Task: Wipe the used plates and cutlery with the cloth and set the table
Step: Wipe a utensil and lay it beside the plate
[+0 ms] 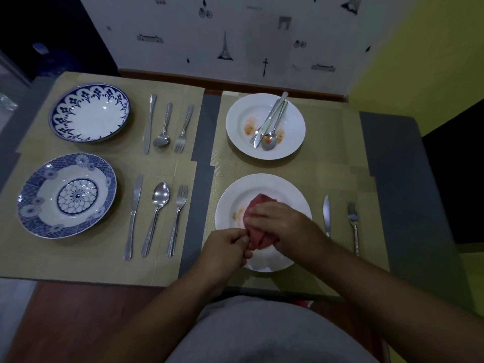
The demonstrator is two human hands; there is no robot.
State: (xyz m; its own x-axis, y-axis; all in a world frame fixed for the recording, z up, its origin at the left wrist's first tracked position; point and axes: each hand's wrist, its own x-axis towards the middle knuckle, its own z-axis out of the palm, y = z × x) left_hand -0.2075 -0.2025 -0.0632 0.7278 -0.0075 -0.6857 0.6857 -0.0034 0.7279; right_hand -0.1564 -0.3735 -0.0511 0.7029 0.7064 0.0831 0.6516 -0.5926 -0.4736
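Right hand (282,226) presses the red cloth (258,205) onto the near plate (262,180), fingers together. Left hand (227,247)'s fingers (242,233) pinch its edge.

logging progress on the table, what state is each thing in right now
near white plate: orange smear at left, being wiped
red cloth: bunched on that plate
right hand: presses the red cloth down
left hand: fingers pinch the red cloth's edge
far white plate: stained, used cutlery piled on it
far blue plate: clean, far cutlery set laid beside
near blue plate: clean, near cutlery set laid beside
knife, fork: laid right of near white plate
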